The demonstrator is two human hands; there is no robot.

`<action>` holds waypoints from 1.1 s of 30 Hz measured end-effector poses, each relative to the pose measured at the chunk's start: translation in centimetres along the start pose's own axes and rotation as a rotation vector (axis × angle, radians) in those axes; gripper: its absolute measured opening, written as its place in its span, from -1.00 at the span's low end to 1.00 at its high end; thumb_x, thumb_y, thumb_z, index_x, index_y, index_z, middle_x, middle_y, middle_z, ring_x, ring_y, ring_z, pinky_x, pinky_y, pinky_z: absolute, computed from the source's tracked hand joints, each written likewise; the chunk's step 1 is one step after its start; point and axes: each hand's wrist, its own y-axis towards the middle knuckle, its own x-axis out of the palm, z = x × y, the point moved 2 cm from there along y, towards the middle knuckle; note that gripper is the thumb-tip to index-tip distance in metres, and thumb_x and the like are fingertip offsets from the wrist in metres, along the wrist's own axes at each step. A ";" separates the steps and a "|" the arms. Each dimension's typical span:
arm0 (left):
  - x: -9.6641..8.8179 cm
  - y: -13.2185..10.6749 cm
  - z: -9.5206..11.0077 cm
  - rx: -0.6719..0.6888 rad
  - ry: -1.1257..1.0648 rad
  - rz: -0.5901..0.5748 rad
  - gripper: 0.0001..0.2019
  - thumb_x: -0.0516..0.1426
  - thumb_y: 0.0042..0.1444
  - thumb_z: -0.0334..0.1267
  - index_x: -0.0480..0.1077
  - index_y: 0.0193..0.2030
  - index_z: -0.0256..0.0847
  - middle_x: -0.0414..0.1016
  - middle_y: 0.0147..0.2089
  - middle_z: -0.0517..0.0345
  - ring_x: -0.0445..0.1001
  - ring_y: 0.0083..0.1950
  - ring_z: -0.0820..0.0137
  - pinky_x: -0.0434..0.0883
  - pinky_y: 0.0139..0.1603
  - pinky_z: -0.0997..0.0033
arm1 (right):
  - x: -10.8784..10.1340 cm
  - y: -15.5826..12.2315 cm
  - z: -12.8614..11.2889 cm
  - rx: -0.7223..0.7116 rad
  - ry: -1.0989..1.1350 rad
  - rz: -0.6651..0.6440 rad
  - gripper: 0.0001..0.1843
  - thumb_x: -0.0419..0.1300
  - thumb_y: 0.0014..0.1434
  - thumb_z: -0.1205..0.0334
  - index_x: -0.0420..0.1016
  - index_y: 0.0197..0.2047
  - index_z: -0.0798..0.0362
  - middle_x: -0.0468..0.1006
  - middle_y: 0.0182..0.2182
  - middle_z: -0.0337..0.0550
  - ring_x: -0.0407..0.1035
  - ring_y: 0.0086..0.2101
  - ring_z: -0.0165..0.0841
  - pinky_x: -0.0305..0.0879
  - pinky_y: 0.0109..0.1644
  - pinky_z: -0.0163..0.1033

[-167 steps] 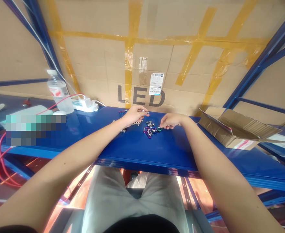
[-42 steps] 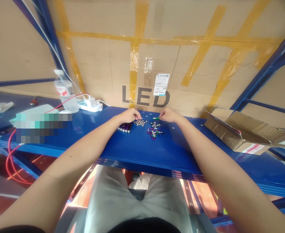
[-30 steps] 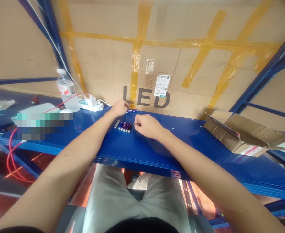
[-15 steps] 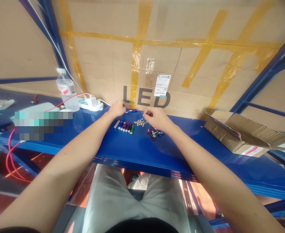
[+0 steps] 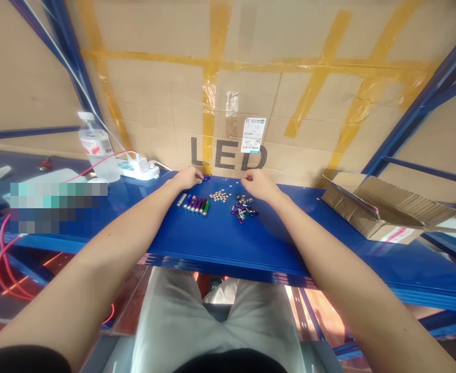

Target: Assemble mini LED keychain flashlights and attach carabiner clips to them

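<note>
On the blue shelf point(image 5: 228, 243) lies a neat row of small coloured cylinders point(image 5: 192, 203), silver, blue, purple and green. Right of the row sits a heap of small silver caps point(image 5: 220, 196), then a cluster of coloured carabiner clips point(image 5: 242, 210). My left hand point(image 5: 189, 177) rests at the back edge, just behind the row, fingers curled on a small purple piece. My right hand point(image 5: 255, 183) hovers behind the clips with its fingers closed; what it holds is hidden.
A big cardboard box marked LED point(image 5: 228, 103) forms the back wall. A water bottle point(image 5: 94, 149) and a white power strip point(image 5: 138, 168) stand at the left. An open cardboard box point(image 5: 386, 210) lies at the right. Red cable point(image 5: 6, 269) hangs below left.
My right hand reached left to the row, where a green cylinder now lies at the right end, then drew back behind the clips. My left hand stayed at the back edge.
</note>
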 end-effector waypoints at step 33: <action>-4.7 -4.9 10.0 0.372 -0.725 0.037 -0.86 0.27 0.16 -0.30 0.52 -0.18 -0.32 0.53 -0.43 0.08 0.48 -0.43 0.45 0.36 -0.41 0.44 | 0.4 -1.5 -4.0 0.029 0.796 -0.313 -0.75 0.08 0.36 0.31 0.33 -0.40 0.06 0.32 -0.64 -0.30 0.35 -0.64 -0.42 0.39 -0.53 -0.30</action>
